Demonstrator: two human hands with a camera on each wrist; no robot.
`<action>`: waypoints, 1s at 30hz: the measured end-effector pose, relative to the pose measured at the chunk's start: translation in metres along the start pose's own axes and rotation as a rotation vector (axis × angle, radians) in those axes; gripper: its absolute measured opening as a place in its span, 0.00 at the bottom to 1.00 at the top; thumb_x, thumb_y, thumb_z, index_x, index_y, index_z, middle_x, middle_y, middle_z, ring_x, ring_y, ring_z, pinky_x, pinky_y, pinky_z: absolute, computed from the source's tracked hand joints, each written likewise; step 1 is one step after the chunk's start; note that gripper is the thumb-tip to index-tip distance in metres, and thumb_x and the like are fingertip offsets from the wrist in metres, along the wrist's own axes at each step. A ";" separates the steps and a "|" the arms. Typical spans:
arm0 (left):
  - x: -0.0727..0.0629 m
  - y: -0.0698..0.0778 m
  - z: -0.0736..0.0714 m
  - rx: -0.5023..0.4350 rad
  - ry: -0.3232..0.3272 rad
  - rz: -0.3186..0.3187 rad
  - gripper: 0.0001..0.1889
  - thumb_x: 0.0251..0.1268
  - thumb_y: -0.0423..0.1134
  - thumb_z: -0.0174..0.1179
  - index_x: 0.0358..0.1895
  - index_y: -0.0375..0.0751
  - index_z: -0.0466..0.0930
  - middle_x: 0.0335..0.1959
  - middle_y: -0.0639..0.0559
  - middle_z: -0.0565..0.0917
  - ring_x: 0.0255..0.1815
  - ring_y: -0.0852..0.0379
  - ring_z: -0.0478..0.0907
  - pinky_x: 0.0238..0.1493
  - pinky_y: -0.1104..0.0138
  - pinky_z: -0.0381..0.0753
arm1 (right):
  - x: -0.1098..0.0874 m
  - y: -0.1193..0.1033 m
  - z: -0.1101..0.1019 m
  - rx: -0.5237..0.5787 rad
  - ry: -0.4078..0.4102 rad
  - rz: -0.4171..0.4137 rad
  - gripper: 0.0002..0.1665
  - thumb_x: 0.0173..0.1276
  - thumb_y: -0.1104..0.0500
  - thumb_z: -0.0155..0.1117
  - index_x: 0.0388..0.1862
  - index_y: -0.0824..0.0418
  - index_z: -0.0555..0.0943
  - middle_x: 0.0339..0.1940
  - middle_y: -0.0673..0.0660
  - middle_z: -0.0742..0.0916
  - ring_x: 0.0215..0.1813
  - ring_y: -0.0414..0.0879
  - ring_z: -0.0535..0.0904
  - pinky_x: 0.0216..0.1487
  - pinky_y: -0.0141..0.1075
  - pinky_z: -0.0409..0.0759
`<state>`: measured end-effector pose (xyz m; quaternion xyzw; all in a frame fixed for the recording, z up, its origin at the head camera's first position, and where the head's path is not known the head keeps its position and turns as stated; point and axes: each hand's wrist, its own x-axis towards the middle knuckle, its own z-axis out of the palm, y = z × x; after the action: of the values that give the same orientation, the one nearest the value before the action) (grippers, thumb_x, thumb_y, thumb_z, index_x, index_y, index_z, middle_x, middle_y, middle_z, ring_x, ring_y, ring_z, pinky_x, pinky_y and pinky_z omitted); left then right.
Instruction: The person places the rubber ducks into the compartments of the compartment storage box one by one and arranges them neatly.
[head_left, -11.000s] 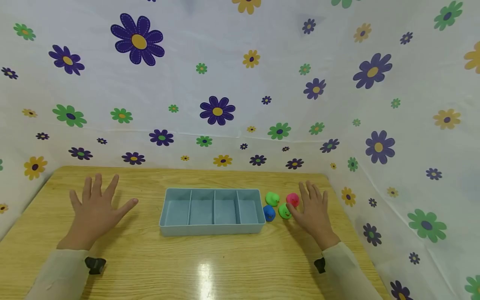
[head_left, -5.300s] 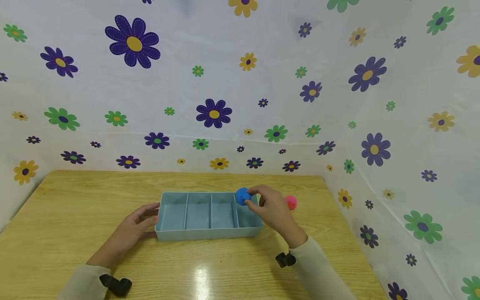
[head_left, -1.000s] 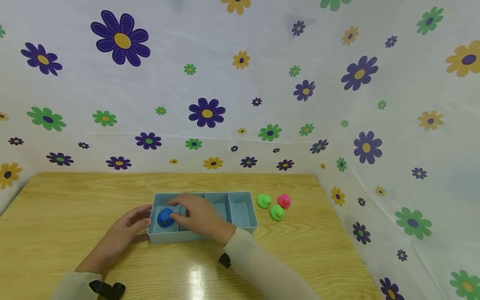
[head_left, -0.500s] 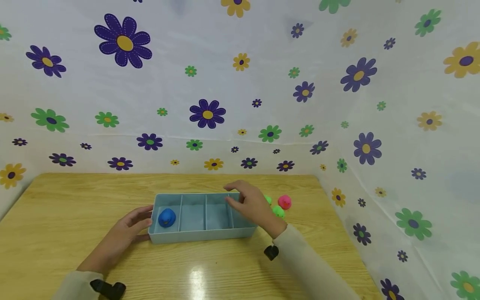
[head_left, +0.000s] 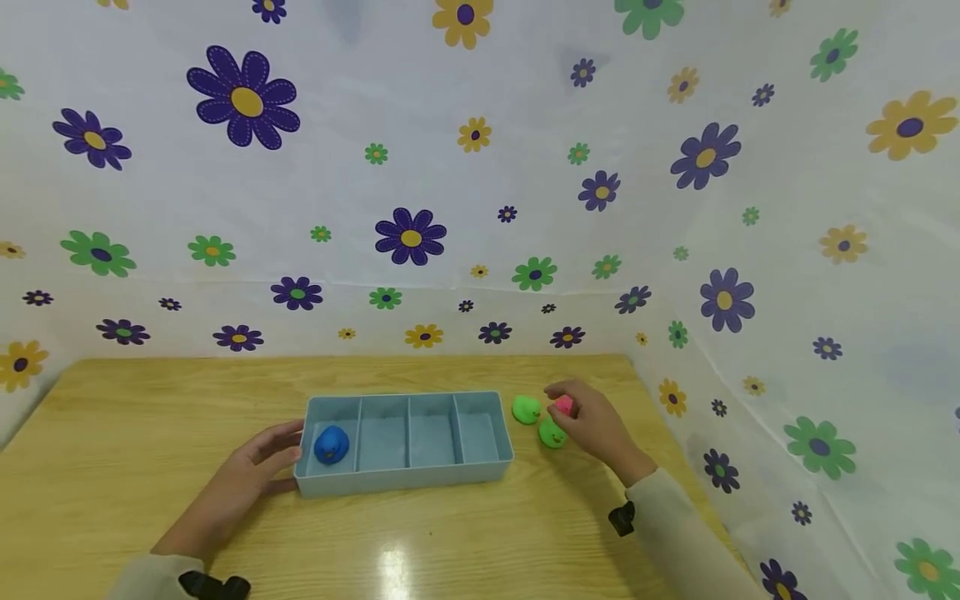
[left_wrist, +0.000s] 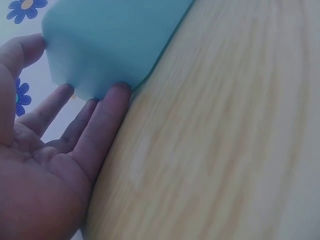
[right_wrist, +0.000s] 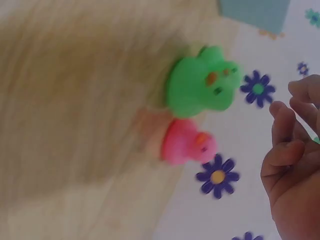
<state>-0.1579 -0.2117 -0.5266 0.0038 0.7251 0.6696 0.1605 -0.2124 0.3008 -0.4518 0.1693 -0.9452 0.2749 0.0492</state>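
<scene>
Counter [head_left: 450, 546] in yellowish wood grain, glare on its near side.
The left hand [head_left: 240, 479] rests relaxed fingers against the left end of a pale blue tray [head_left: 405, 480], a blue duck [head_left: 331, 446] in its leftmost compartment; the right hand [head_left: 596, 425], thumb and fingers curved apart, grasping nothing, hovers near the pink duck [head_left: 562, 405], which sits on the counter beside two green ducks [head_left: 525, 409] [head_left: 552, 434]. White flower-printed sheeting [head_left: 337, 100] rises behind.
</scene>
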 end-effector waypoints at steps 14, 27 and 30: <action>-0.003 -0.007 0.002 -0.004 0.025 -0.019 0.37 0.79 0.52 0.57 0.81 0.41 0.56 0.79 0.35 0.61 0.76 0.34 0.64 0.58 0.53 0.85 | -0.027 0.036 0.015 0.046 -0.136 -0.002 0.11 0.72 0.62 0.69 0.51 0.59 0.87 0.48 0.55 0.88 0.25 0.35 0.69 0.25 0.30 0.74; 0.000 -0.003 0.001 0.020 0.023 -0.005 0.37 0.78 0.56 0.57 0.81 0.45 0.57 0.79 0.38 0.63 0.76 0.34 0.65 0.60 0.53 0.85 | -0.026 0.035 0.012 0.008 -0.125 0.077 0.15 0.69 0.60 0.73 0.53 0.59 0.87 0.47 0.54 0.90 0.24 0.37 0.69 0.24 0.30 0.72; -0.001 -0.003 0.000 0.017 0.026 -0.016 0.37 0.78 0.56 0.57 0.81 0.46 0.57 0.78 0.38 0.63 0.75 0.35 0.65 0.60 0.53 0.84 | -0.024 0.033 0.012 0.015 -0.135 0.086 0.15 0.69 0.59 0.73 0.54 0.59 0.87 0.47 0.54 0.90 0.24 0.37 0.69 0.24 0.30 0.72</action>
<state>-0.1567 -0.2121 -0.5293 -0.0094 0.7327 0.6623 0.1564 -0.2013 0.3279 -0.4830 0.1468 -0.9507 0.2716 -0.0276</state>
